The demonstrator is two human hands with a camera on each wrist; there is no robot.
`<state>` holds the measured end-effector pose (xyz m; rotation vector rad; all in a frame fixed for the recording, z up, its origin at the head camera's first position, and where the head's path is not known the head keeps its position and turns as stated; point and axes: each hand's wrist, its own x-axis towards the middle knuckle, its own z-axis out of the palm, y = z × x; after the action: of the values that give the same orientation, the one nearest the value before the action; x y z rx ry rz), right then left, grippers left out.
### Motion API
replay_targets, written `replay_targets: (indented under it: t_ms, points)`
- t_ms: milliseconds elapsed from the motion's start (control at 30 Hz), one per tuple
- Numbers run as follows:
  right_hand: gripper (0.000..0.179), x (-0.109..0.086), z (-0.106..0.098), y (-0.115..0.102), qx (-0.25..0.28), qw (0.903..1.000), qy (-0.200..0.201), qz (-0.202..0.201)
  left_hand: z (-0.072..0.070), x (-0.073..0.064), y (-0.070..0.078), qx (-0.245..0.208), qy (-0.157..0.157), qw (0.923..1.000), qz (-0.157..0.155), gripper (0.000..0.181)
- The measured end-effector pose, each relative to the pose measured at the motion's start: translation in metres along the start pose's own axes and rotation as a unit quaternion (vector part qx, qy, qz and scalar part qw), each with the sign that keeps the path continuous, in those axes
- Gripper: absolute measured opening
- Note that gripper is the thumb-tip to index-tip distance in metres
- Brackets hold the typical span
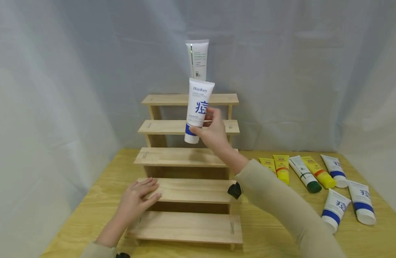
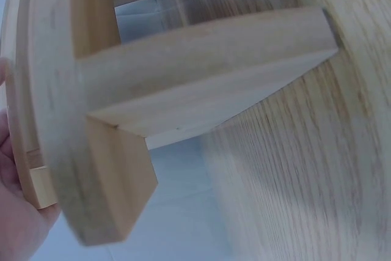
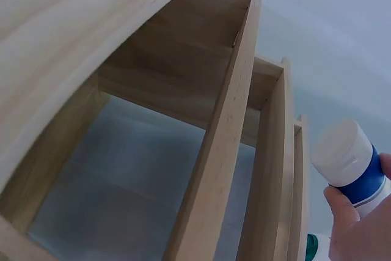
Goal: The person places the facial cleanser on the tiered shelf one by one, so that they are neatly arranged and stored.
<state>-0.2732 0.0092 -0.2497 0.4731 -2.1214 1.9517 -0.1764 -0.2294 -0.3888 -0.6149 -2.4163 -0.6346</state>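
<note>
My right hand (image 1: 214, 130) grips a white squeeze tube (image 1: 199, 104) with a blue band and blue lettering, thumb in front and fingers behind. The tube is held in front of the upper steps of a wooden tiered stand (image 1: 185, 157), cap down and slightly tilted. In the right wrist view its white cap (image 3: 343, 151) points toward the stand. Behind it, a white tube with green print (image 1: 200, 59) stands at the top step, its lower part hidden. My left hand (image 1: 136, 199) rests on the left end of the second-lowest step, fingers extended.
On the table's right side lie yellow tubes (image 1: 282, 168), a white tube with a green cap (image 1: 304, 173) and several blue-banded white tubes (image 1: 336, 209). A pale curtain (image 1: 282, 71) hangs behind the wooden table (image 1: 98, 200).
</note>
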Motion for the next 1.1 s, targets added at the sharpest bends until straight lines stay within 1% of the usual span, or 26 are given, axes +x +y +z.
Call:
replay_targets:
  t_ms: [100,200,433,567,733,933,1100]
  points:
    - [0.064,0.004,0.008,-0.001,-0.013,0.9989,0.002,-0.045,0.000,0.000,-0.001,-0.001,0.000,1.0000,0.000,0.032]
    - [0.064,0.009,0.017,-0.001,-0.019,0.9968,0.006,-0.078,0.000,0.000,-0.001,0.000,0.002,1.0000,0.002,0.033]
    - [0.066,0.020,0.033,0.000,-0.016,0.9937,0.012,-0.110,0.000,0.002,0.000,0.000,0.004,1.0000,0.008,0.032]
    - [0.068,0.026,0.040,0.004,-0.015,0.9928,0.019,-0.118,0.001,0.002,0.000,-0.002,0.002,1.0000,0.007,0.032]
    - [0.068,0.030,0.049,0.008,-0.044,0.9927,0.024,-0.110,0.001,0.000,-0.001,0.000,0.006,0.9999,0.009,0.032]
    - [0.068,0.034,0.058,0.009,-0.075,0.9905,0.033,-0.110,0.001,0.000,-0.002,0.001,0.012,0.9998,0.013,0.031]
    - [0.067,0.034,0.063,0.011,-0.096,0.9874,0.037,-0.120,0.001,0.000,0.000,0.003,0.003,1.0000,0.004,0.032]
